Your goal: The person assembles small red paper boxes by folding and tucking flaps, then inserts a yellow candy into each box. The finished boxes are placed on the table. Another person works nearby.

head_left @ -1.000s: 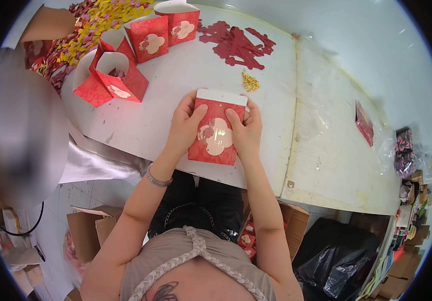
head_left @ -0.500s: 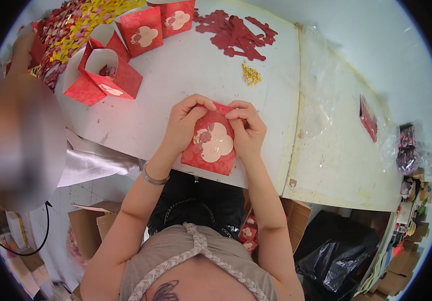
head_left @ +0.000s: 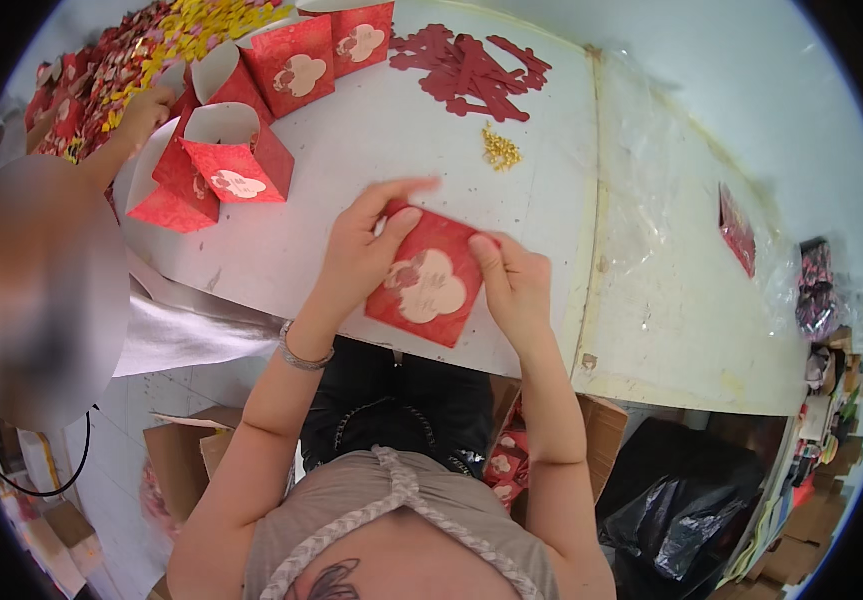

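Note:
A red candy box with a pale flower-shaped label is tilted over the table's front edge, held between my two hands. My left hand grips its upper left corner, thumb on the front, while the index finger sticks out and is blurred. My right hand pinches the upper right side, thumb in front and fingers hidden behind. Beyond the box lie a small heap of gold bits and a pile of dark red paper strips.
Several open red boxes stand at the far left, beside a heap of red and yellow wrapped pieces. A co-worker's hand is near them. Clear plastic film lies right, and a cardboard box stands below the table.
My fingers have moved from the middle of the box's top edge out to its corners, and my left index finger has lifted. The co-worker's hand has come to the open boxes, which have shifted slightly.

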`<move>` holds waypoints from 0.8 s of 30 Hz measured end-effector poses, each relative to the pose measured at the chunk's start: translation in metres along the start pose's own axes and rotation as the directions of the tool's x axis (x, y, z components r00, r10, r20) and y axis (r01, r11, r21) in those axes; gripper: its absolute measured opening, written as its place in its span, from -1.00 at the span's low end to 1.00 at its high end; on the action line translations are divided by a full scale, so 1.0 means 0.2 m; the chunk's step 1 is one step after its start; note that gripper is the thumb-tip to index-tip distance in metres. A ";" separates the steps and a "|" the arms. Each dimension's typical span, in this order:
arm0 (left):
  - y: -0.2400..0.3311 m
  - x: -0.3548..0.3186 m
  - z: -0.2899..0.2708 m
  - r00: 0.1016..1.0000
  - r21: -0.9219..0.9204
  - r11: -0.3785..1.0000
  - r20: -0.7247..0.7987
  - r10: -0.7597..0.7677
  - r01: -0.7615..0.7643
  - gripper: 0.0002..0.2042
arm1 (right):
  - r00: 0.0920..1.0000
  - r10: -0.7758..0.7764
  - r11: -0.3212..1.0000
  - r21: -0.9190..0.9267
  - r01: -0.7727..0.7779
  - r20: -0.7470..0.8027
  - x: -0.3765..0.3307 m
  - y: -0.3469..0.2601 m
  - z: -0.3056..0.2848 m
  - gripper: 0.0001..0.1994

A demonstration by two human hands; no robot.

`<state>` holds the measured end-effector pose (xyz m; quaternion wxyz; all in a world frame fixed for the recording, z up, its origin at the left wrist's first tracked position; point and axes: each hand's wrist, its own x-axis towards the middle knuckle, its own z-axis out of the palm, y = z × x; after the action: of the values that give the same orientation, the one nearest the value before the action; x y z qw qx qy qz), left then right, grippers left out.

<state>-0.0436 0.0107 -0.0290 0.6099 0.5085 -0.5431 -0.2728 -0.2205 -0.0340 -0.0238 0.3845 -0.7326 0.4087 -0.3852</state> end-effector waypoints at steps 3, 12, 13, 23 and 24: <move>0.06 0.01 0.04 0.990 0.469 0.873 0.102 0.099 -0.136 -0.59 | 0.918 -0.290 0.941 -0.255 0.222 -0.272 0.04 -0.05 0.03 -0.82; -0.12 0.13 -0.13 0.939 -0.068 0.979 -0.276 -0.206 0.195 -0.82 | 0.948 0.016 0.884 0.438 -0.162 0.318 0.53 0.01 0.17 -0.73; -0.12 0.15 -0.12 0.950 -0.053 0.985 -0.263 -0.170 0.162 -0.86 | 0.997 -0.047 0.918 0.396 0.019 0.060 0.75 0.13 0.16 -0.78; -0.17 0.13 -0.12 0.991 -0.204 0.976 -0.087 -0.100 0.080 -0.91 | 0.948 -0.088 0.521 -0.797 0.305 0.305 1.67 0.56 0.17 -0.65; -0.15 0.13 -0.12 0.990 -0.233 0.968 -0.076 -0.116 0.095 -0.91 | 0.954 -0.142 0.504 -0.810 0.300 0.265 1.68 0.59 0.13 -0.70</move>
<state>-0.0077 -0.0157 -0.0442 0.6728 0.4746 -0.4525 -0.3427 -0.1091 -0.3719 -0.0549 -0.0362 -0.9014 0.4130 -0.1249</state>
